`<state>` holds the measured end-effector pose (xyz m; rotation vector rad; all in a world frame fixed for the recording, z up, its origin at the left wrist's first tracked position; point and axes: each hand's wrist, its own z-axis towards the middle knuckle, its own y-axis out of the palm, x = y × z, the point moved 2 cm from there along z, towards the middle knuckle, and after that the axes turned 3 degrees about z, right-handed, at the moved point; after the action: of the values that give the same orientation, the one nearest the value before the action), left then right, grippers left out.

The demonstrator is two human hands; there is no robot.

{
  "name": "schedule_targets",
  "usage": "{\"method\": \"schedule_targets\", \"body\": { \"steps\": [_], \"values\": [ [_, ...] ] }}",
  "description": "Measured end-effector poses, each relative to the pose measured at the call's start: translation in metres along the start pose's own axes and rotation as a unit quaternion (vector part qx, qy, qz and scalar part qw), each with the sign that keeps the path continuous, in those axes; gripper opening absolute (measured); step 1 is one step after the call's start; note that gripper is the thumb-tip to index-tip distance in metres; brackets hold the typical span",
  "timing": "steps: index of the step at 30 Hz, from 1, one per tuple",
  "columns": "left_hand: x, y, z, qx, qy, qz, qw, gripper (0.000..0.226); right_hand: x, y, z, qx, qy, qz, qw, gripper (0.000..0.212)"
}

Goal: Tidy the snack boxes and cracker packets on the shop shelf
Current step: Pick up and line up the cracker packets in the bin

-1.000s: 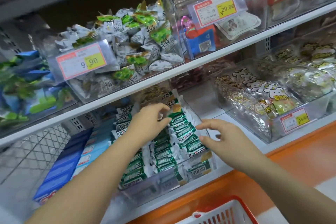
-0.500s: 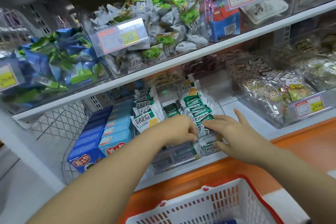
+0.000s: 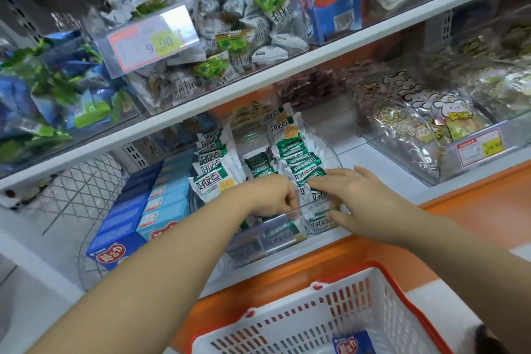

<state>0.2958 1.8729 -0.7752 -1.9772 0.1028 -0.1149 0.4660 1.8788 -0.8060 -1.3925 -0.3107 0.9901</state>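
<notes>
Left hand (image 3: 270, 195): in from 7 o'clock, fingers curled down into the front of clear bin (image 3: 267, 241) among cracker packets (image 3: 298, 158); fingertips hidden, cannot tell if it pinches one
Right hand (image 3: 356, 198): in from 4 o'clock, fingers straight and flat, pointing to 9 o'clock, pressing on top of the right packet row; thumb low at the bin's front wall; grips nothing
Cracker packets: green-white sachets standing in rows inside the bin on lower shelf (image 3: 353, 156), rows run 12 to 6 o'clock; front ones slumped against the front wall
Snack boxes (image 3: 135, 210): blue cartons in files just beside the bin at its 9 o'clock, look lined up
Basket (image 3: 287, 325): white, red rim, at 6 o'clock below the shelf, one blue box (image 3: 352, 343) inside
Step (judged): squaring up the right row, task roughly midway
Packet handling (judged): light, thin, crinkly, slick; contents brittle so no squeezing; push a whole row with flat fingers on top edges, or pinch a single one by its sealed end; likely to topple in a chain
Box handling (judged): light stiff card, hold by long sides, slide rather than lift
Risk (judged): packet slipping over the low front wall toward the basket
</notes>
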Motion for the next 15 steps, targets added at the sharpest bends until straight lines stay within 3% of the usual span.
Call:
{"method": "schedule_targets", "body": {
  "steps": [5,8,12,15],
  "values": [
    [-0.010,-0.007,-0.024,0.056,-0.007,-0.012,0.998,0.012,-0.002,-0.002,-0.001,-0.009,0.009,0.000,1.000,0.061],
    [-0.015,-0.013,-0.046,0.140,-0.013,-0.007,0.990,0.010,-0.003,-0.003,-0.002,-0.007,0.012,0.002,1.000,0.061],
    [-0.015,-0.020,-0.078,0.290,-0.018,-0.077,0.954,0.008,-0.005,-0.002,-0.002,-0.005,0.015,0.008,1.000,0.059],
    [-0.008,-0.022,-0.092,0.346,0.006,-0.126,0.930,0.008,-0.010,-0.010,-0.001,0.020,0.017,0.057,0.998,0.062]
  ]
}}
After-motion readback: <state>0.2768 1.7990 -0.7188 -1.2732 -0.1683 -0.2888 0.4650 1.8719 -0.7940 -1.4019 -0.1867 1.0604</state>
